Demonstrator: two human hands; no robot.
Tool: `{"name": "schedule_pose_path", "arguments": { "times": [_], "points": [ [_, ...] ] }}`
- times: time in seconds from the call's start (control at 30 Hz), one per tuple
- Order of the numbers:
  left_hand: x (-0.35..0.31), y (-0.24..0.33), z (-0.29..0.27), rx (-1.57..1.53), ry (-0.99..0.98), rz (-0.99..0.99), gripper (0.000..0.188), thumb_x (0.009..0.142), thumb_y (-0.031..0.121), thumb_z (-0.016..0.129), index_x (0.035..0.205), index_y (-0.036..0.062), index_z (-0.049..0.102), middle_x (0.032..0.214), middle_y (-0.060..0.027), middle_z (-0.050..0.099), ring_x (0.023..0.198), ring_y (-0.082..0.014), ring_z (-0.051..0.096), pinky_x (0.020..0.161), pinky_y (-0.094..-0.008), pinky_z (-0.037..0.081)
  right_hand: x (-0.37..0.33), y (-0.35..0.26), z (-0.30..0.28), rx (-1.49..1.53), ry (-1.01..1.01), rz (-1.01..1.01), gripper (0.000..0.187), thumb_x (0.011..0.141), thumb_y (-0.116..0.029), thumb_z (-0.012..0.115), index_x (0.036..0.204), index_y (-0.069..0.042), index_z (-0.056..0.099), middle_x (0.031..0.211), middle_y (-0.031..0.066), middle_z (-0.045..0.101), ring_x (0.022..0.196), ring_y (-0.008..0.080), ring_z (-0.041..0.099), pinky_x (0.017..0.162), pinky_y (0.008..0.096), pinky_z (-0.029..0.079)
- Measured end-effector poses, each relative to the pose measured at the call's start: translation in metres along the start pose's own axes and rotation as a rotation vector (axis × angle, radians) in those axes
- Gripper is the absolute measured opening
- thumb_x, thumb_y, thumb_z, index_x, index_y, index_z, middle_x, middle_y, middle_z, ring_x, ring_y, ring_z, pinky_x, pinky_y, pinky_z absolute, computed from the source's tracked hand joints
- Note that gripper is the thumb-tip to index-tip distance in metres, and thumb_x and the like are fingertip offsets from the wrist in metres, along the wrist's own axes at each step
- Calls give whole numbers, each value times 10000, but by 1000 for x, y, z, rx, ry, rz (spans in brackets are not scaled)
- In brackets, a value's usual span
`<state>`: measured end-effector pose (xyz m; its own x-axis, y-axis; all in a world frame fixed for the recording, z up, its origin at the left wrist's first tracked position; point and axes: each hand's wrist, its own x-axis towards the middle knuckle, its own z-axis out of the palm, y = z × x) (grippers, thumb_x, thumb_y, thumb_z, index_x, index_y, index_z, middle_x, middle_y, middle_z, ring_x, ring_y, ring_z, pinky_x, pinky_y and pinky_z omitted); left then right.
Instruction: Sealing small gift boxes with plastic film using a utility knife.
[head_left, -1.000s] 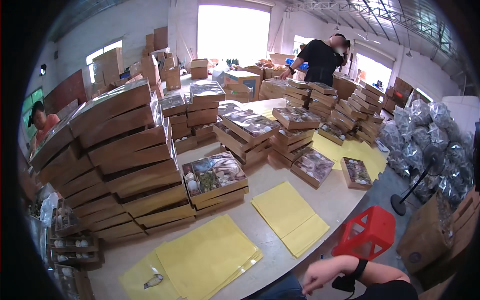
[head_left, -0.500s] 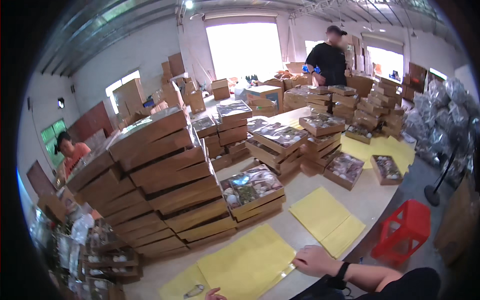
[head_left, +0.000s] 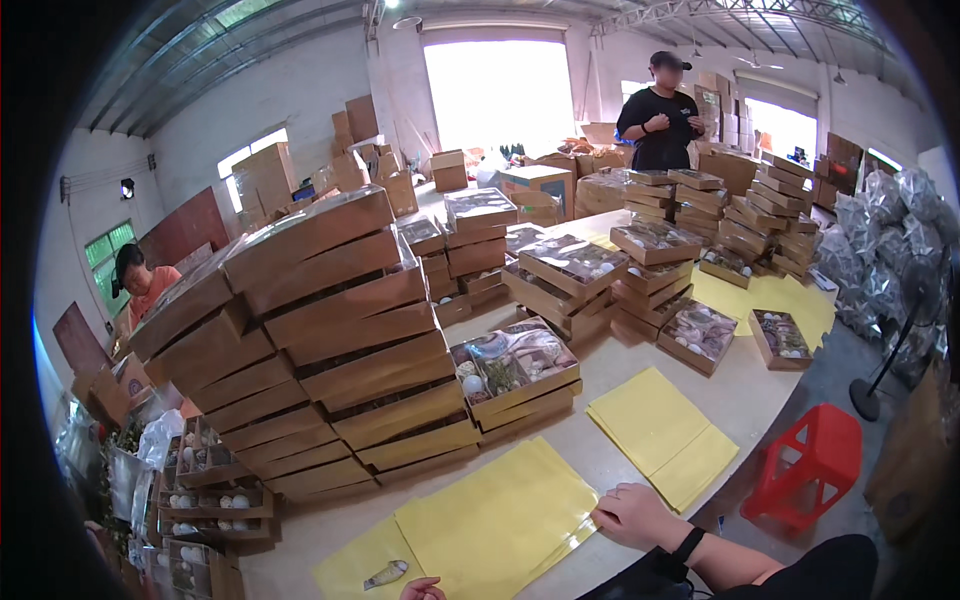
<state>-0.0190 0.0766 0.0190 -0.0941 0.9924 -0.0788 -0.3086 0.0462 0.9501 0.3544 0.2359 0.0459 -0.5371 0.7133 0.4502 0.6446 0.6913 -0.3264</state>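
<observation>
A large yellow paper sheet (head_left: 500,520) lies at the front of the pale table. At its right edge is my right hand (head_left: 632,516), fingers curled and closed on the sheet's border. Only a few fingertips of my left hand (head_left: 423,589) show at the lower edge, over the sheet's near side, and what they hold is out of sight. Just left of them a small, pale, crumpled-looking piece (head_left: 386,573) rests on the yellow paper. More yellow sheets (head_left: 665,435) lie beyond my right hand.
A tall stack of brown boxes (head_left: 350,340) stands at left, beside an open-topped box (head_left: 515,365) with white balls and greenery. Several such boxes (head_left: 570,262) are piled farther back. A red stool (head_left: 812,465) stands right of the table. Two people (head_left: 660,120) are beyond.
The view has shifted slightly. The person at the back has raised both hands to the chest, and the person at left has lowered their head. My hands stay almost in place.
</observation>
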Motion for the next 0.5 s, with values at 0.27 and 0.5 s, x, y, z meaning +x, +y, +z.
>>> {"name": "schedule_pose_path", "arguments": {
  "times": [0.27,0.5],
  "points": [
    [-1,-1,6,7,39,2,282,1019,157,523,1281,53,543,868,-1,566,578,-33,438,485,-170,323,-2,6,-1,37,-5,20,179,835,-206,643,711,-88,591,660,65,585,656,271,591,610,388,479],
    [-1,-4,4,15,108,-30,287,1018,186,535,1276,60,548,877,5,569,613,-46,486,506,-177,362,1,4,-5,57,-10,20,200,849,-209,633,699,-82,595,679,68,610,663,279,597,620,394,484]
  ]
}}
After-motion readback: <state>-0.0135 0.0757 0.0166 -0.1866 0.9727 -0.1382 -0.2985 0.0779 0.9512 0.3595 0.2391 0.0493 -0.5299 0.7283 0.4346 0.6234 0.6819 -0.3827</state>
